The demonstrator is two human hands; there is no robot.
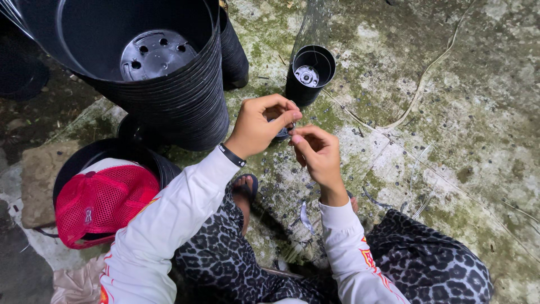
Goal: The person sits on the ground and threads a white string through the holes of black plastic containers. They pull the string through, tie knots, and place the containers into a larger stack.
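Observation:
My left hand (pixel 260 124) and my right hand (pixel 318 152) meet in the middle of the view, fingertips together, pinching a small dark round piece (pixel 282 133) between them. What else the fingers hold is too small to tell. Both arms wear white long sleeves, and a black band sits on the left wrist. A small black plastic pot (pixel 310 72) stands upright on the ground just beyond the hands, with a perforated base showing inside.
A tall stack of large black pots (pixel 163 84) stands at upper left. A red mesh cap (pixel 101 202) lies in another black pot at left. Thin strings (pixel 419 93) trail over the mossy concrete ground. My knees in leopard-print trousers (pixel 427 264) fill the bottom.

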